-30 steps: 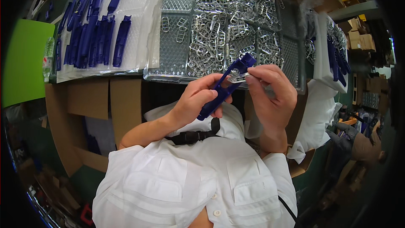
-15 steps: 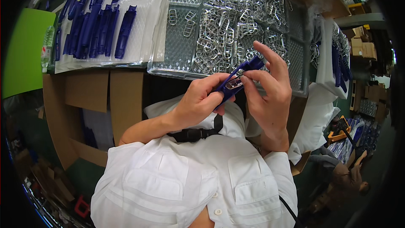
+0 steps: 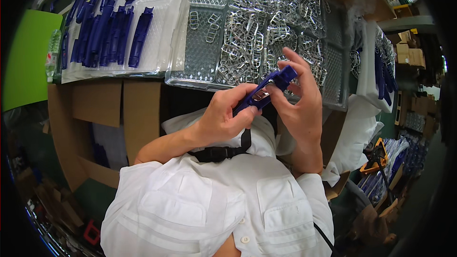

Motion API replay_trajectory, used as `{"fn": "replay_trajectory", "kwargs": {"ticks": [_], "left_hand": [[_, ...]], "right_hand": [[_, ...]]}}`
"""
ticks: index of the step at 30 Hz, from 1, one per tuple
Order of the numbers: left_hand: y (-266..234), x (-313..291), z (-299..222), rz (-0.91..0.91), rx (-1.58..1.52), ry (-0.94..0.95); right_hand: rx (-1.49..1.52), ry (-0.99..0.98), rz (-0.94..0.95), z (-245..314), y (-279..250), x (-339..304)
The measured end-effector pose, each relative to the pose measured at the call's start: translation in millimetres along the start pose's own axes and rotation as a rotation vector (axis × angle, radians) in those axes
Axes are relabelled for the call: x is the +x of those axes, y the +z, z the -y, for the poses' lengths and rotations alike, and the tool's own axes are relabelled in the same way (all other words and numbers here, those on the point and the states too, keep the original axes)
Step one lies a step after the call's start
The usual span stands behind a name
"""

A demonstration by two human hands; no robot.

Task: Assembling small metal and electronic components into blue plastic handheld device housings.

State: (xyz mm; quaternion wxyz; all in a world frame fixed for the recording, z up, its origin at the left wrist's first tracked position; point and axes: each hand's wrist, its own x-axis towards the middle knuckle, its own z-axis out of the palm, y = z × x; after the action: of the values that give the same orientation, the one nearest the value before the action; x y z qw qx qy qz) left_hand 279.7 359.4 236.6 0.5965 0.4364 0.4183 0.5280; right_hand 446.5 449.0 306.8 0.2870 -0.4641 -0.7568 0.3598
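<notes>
My left hand [image 3: 223, 114] is closed round the lower end of a long dark-blue plastic casing [image 3: 284, 77], tilted up to the right in front of my chest. A shiny metal frame with crossbars [image 3: 261, 94] sits in the casing's opening; whether it is fully seated I cannot tell. My right hand [image 3: 301, 107] grips the casing's upper part, its thumb pressing at the frame's upper end and some fingers behind. Beyond my hands, a clear compartmented tray [image 3: 197, 74] bears many loose metal frames [image 3: 243, 38].
More blue casings [image 3: 140, 38] lie on a white textured tray [image 3: 159, 19] at the far left. An open cardboard box [image 3: 138, 114] stands below it. A green panel [image 3: 28, 57] is at the left edge. White foam with hanging blue parts [image 3: 383, 76] and an orange-handled object [image 3: 376, 154] are at right.
My right thumb has moved from a pinch with the index finger to pressing on the metal frame, and the fingers have come round behind the casing. A person at lower right has shifted downward.
</notes>
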Motion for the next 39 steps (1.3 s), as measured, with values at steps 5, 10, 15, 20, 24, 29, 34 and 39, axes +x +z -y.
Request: {"fn": "replay_trajectory", "kwargs": {"ticks": [5, 10, 15, 20, 24, 29, 34, 39], "left_hand": [[1.4, 12.0, -4.5, 0.024, 0.064, -0.133], [7.6, 19.1, 4.2, -0.076, 0.05, -0.157], [9.2, 26.9, 6.0, -0.091, 0.081, -0.145], [2.5, 27.6, -15.1, -0.008, 0.254, -0.051], [-14.9, 14.1, -33.2, 0.186, 0.223, -0.03], [-9.4, 7.0, -44.9, 0.101, 0.518, 0.253], [-6.7, 8.8, -45.5, -0.015, 0.58, 0.397], [-4.0, 13.1, -47.5, -0.032, 0.592, 0.395]], "right_hand": [[0.179, 0.021, 0.117, -31.1, 9.7, 1.2], [0.267, 0.018, 0.104, -37.1, 12.9, 0.9], [0.248, 0.057, 0.133, -36.1, 12.5, 1.6], [0.427, -0.096, 0.062, -50.1, 10.7, 9.6], [0.83, -0.156, -0.071, -62.2, -2.5, 1.7], [0.671, -0.313, -0.145, -62.9, -13.9, -2.2], [0.624, -0.356, -0.116, -68.1, -19.9, 2.8], [0.626, -0.317, -0.117, -77.1, -17.0, 6.5]]}}
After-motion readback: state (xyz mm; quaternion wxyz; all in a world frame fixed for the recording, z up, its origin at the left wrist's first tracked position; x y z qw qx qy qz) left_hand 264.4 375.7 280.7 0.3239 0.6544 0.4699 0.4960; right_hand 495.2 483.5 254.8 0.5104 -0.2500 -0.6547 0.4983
